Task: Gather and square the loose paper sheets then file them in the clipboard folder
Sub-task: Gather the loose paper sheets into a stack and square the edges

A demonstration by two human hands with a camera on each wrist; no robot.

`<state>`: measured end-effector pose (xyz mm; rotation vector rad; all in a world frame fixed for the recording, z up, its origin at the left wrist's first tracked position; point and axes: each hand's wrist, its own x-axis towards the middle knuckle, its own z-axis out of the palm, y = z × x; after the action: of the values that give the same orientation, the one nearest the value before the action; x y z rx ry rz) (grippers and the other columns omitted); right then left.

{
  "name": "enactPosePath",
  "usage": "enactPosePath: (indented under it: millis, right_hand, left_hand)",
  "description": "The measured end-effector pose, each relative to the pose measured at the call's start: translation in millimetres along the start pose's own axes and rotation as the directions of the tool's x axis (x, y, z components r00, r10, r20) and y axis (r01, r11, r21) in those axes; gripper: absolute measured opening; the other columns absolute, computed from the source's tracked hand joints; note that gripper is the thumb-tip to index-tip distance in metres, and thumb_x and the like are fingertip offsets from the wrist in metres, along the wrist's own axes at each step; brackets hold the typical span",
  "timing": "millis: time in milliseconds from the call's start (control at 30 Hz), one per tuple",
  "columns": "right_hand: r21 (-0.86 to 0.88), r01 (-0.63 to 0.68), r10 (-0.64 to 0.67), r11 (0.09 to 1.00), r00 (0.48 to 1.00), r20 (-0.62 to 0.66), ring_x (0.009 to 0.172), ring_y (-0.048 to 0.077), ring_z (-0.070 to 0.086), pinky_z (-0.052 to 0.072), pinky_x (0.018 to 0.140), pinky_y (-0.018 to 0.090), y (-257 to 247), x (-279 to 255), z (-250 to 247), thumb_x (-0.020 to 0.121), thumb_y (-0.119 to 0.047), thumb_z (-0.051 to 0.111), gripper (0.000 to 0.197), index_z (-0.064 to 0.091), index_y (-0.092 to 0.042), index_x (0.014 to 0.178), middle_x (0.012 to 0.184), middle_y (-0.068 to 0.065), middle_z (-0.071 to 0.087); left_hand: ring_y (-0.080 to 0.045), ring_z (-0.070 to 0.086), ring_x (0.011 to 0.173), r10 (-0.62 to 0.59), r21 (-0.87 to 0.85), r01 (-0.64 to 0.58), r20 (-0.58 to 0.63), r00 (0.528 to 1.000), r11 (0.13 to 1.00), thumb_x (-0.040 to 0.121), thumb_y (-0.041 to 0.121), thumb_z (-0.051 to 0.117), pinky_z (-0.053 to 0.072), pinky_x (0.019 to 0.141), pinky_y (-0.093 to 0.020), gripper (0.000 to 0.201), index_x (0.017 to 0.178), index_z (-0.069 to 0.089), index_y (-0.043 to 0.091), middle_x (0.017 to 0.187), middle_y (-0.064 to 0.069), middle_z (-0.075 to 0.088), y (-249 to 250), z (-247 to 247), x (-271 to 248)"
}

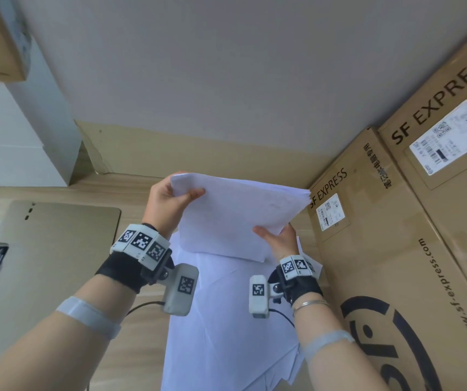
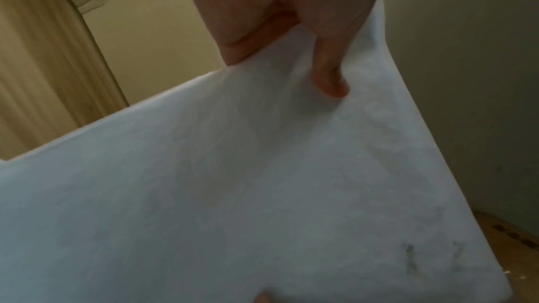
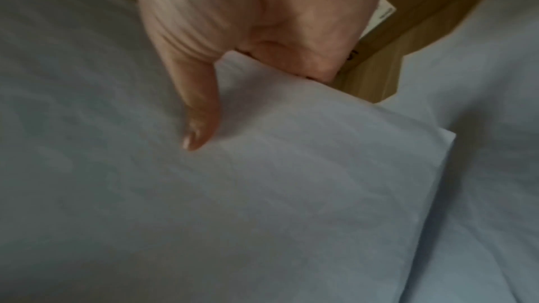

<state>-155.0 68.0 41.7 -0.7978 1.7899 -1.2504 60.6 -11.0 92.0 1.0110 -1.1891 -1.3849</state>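
Hands are being kept apart, one on each side of a stack of white paper [image 1: 235, 218]. It is being pinched by the left hand [image 1: 167, 201] at its far corner and by the right hand [image 1: 278, 241] at its near edge. More loose sheets [image 1: 226, 328] are being left lying under the hands, and brown boxes [image 1: 396, 221] are sitting just right of the right hand.

bare forearms, black wrist straps [image 1: 119, 273] with checkered-tag white camera units [image 1: 180, 289], grey armbands [image 1: 88, 317]

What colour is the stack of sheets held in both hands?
White, unprinted as far as visible; the stack of sheets shows best in the head view.
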Motion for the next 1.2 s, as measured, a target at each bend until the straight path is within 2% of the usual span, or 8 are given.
enactPosePath:
  millis: [233,367,467,533,667,867,1067,1200]
  right_hand:
    - [-0.022,-0.024,0.024,0.999,1.000,-0.003,0.055,-0.010,0.063,0.050,0.062,0.010,11.1,-7.1,-13.1,0.078,-0.002,0.071,0.021,0.063,-0.020,0.073,0.072,-0.011,0.067]
    - [-0.038,-0.110,0.111,0.993,0.993,0.041,0.076,0.007,0.068,0.050,0.077,0.029,24.2,-4.7,-16.6,0.072,0.003,0.074,0.025,0.064,-0.019,0.079,0.072,-0.013,0.071]
    - [-0.181,-0.208,0.224,0.961,0.972,0.071,0.087,0.018,0.062,0.053,0.064,0.022,40.5,-9.4,-8.1,0.069,-0.004,0.079,0.032,0.059,-0.019,0.089,0.083,-0.008,0.063]
    - [-0.192,-0.233,0.244,0.953,0.969,0.037,0.079,0.011,0.059,0.049,0.056,0.010,49.6,-12.3,-1.9,0.071,-0.007,0.079,0.037,0.057,-0.016,0.099,0.084,-0.006,0.061]
    - [-0.132,-0.255,0.248,0.958,0.966,-0.069,0.086,0.016,0.061,0.049,0.079,0.033,48.7,-10.4,4.1,0.077,-0.018,0.075,0.038,0.058,-0.006,0.109,0.092,0.001,0.063]
    - [-0.295,-0.143,0.180,0.945,0.978,0.101,0.086,0.016,0.054,0.039,0.085,0.026,43.8,-6.9,7.2,0.094,-0.026,0.050,0.024,0.063,-0.008,0.104,0.093,0.005,0.061]
    - [-0.841,0.183,0.270,0.510,0.894,0.359,0.132,0.022,0.036,0.028,0.108,0.027,86.4,-8.4,-2.6,0.084,-0.014,0.061,0.053,0.046,-0.019,0.135,0.145,0.000,0.040]
    - [-0.902,0.362,0.307,0.235,0.853,0.422,0.136,0.022,0.024,0.014,0.116,0.048,98.0,-4.0,-3.6,0.065,-0.030,0.077,0.078,0.039,-0.033,0.134,0.145,-0.007,0.030]
  left_hand:
    - [0.001,0.069,0.073,-0.316,0.113,0.296,0.247,0.916,0.948,0.043,0.020,0.086,0.056,0.078,-0.025,0.047,0.085,0.068,0.026,0.076,0.015,0.075,-36.4,-16.0,0.2]
    - [-0.020,0.063,0.100,-0.515,0.344,0.429,0.218,0.829,0.836,0.058,0.008,0.080,0.046,0.099,-0.041,0.038,0.093,0.069,0.018,0.093,-0.002,0.070,-65.3,-14.4,-10.9]
    - [-0.025,0.057,0.113,-0.566,0.449,0.454,0.149,0.811,0.769,0.074,0.001,0.073,0.043,0.104,-0.040,0.049,0.121,0.058,0.003,0.118,-0.009,0.062,-81.9,-17.1,-17.4]
    - [-0.028,0.058,0.115,-0.554,0.473,0.437,0.140,0.820,0.765,0.078,0.006,0.071,0.043,0.102,-0.040,0.047,0.123,0.056,0.004,0.123,-0.012,0.062,-87.3,-15.2,-20.6]
    - [-0.021,0.055,0.099,-0.501,0.486,0.398,0.099,0.860,0.778,0.088,0.013,0.061,0.040,0.086,-0.029,0.036,0.122,0.057,0.001,0.112,-0.010,0.061,-82.6,-5.3,-19.0]
    - [-0.030,0.058,0.089,-0.512,0.540,0.460,-0.061,0.857,0.705,0.089,0.008,0.057,0.039,0.076,-0.030,0.031,0.115,0.061,-0.008,0.099,-0.021,0.063,-87.6,-14.4,-12.1]
    - [-0.042,0.062,0.101,-0.602,0.595,0.572,-0.177,0.778,0.564,0.088,0.005,0.056,0.045,0.080,-0.040,0.034,0.117,0.058,-0.012,0.116,-0.034,0.062,-105.7,-39.8,-26.1]
    - [-0.034,0.058,0.094,-0.624,0.568,0.611,-0.206,0.754,0.552,0.089,0.001,0.054,0.036,0.076,-0.031,0.037,0.124,0.053,-0.011,0.121,-0.035,0.058,-114.7,-48.2,-34.8]
